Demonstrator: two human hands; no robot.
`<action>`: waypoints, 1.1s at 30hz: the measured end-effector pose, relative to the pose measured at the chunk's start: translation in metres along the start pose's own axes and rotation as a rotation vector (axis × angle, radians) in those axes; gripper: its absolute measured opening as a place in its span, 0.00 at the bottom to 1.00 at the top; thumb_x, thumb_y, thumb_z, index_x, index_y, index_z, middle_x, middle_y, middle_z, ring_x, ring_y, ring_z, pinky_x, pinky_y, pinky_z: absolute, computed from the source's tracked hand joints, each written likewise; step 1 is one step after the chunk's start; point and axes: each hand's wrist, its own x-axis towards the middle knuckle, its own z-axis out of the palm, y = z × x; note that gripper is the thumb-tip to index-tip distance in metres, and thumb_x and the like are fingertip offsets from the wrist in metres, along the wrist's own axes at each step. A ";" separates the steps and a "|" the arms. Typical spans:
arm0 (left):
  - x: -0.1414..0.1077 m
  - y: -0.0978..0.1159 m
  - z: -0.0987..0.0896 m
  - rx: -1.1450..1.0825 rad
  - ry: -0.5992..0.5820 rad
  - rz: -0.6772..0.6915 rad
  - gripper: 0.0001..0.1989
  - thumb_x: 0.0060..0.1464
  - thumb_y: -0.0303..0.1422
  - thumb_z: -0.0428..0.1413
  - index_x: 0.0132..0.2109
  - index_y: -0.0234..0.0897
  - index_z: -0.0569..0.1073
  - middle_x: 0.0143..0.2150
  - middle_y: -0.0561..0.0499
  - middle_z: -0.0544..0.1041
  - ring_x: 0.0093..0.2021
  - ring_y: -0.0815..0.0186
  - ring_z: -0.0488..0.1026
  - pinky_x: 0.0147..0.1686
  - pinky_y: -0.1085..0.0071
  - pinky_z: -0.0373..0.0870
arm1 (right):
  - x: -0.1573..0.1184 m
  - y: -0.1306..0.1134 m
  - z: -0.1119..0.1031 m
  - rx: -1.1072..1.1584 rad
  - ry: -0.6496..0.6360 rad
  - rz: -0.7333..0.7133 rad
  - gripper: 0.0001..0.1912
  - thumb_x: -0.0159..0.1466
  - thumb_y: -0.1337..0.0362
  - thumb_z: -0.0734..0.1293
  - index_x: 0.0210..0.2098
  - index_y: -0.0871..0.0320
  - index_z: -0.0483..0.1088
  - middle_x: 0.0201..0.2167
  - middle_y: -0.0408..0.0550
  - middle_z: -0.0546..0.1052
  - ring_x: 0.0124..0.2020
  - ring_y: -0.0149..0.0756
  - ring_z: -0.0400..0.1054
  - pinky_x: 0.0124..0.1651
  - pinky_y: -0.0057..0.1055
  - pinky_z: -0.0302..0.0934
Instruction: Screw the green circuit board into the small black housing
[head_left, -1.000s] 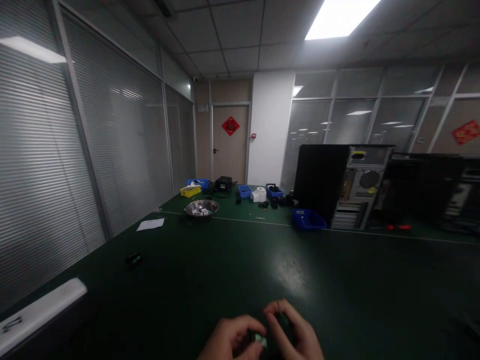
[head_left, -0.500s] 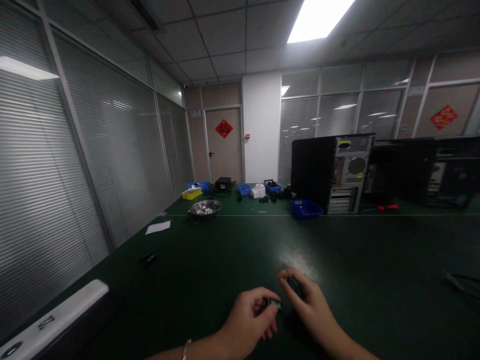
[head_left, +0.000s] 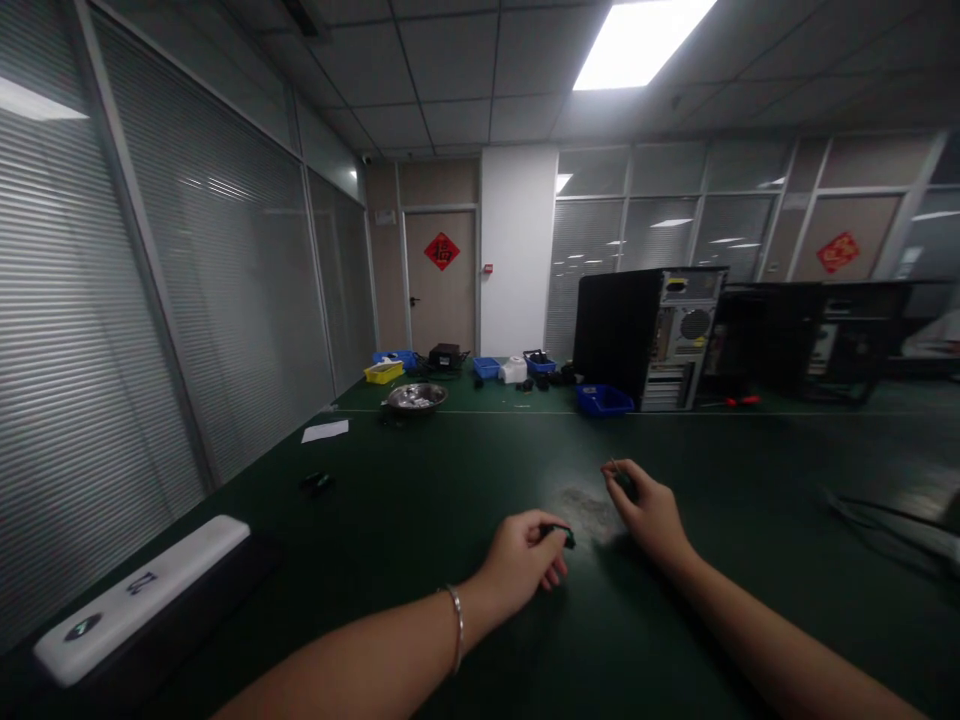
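Observation:
My left hand (head_left: 525, 552), with a silver bracelet on its wrist, pinches a small black and green part (head_left: 566, 537) between thumb and fingers. To its right and a little farther off, my right hand (head_left: 646, 505) is closed round a thin dark tool (head_left: 627, 484), whose exact shape is hard to make out. The two hands are apart, low over the dark green table (head_left: 420, 600). Two small dark parts (head_left: 318, 483) lie on the table to the left.
A white and black device (head_left: 150, 590) lies at the left edge. Behind stand a metal bowl (head_left: 416, 397), a blue bin (head_left: 604, 399), a yellow tray (head_left: 384, 373) and a computer case (head_left: 637, 340). Cables (head_left: 892, 530) lie at the right; white paper (head_left: 325, 431) at the left.
Both hands have moved forward over the table, the right one also to the right, so the gap between them is wider. The camera view has shifted slightly.

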 end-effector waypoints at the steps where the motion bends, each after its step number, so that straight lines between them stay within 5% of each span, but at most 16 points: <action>1: -0.001 0.000 -0.001 -0.007 -0.002 0.004 0.17 0.56 0.36 0.54 0.47 0.27 0.73 0.22 0.54 0.71 0.19 0.72 0.65 0.21 0.75 0.61 | 0.000 0.000 0.001 -0.021 0.000 0.001 0.10 0.67 0.61 0.64 0.43 0.61 0.70 0.39 0.48 0.76 0.36 0.36 0.72 0.40 0.37 0.68; 11: -0.007 0.003 -0.003 -0.093 0.034 0.026 0.15 0.57 0.35 0.54 0.46 0.26 0.73 0.24 0.52 0.72 0.21 0.71 0.67 0.23 0.74 0.61 | -0.006 -0.005 -0.001 -0.110 0.034 0.034 0.12 0.68 0.61 0.64 0.49 0.59 0.68 0.46 0.50 0.73 0.41 0.37 0.71 0.43 0.38 0.69; 19: -0.004 0.005 -0.006 -0.151 0.023 -0.038 0.17 0.57 0.35 0.53 0.49 0.27 0.72 0.26 0.51 0.72 0.25 0.71 0.68 0.26 0.74 0.63 | -0.013 -0.020 -0.005 0.008 -0.012 -0.003 0.10 0.66 0.60 0.63 0.41 0.60 0.71 0.32 0.48 0.76 0.28 0.35 0.69 0.33 0.31 0.64; 26: -0.003 0.006 -0.008 -0.205 0.054 -0.113 0.16 0.57 0.35 0.53 0.48 0.29 0.73 0.26 0.51 0.72 0.24 0.71 0.68 0.26 0.74 0.63 | -0.021 -0.042 -0.004 0.182 -0.160 -0.072 0.12 0.64 0.56 0.62 0.36 0.58 0.72 0.32 0.48 0.78 0.33 0.39 0.72 0.36 0.30 0.65; 33: 0.000 -0.001 0.000 -0.183 0.041 -0.156 0.22 0.55 0.44 0.54 0.47 0.27 0.72 0.22 0.53 0.70 0.19 0.73 0.64 0.22 0.75 0.60 | -0.037 -0.054 -0.009 0.454 -0.377 0.065 0.12 0.64 0.56 0.63 0.32 0.56 0.73 0.28 0.47 0.78 0.31 0.38 0.74 0.35 0.26 0.68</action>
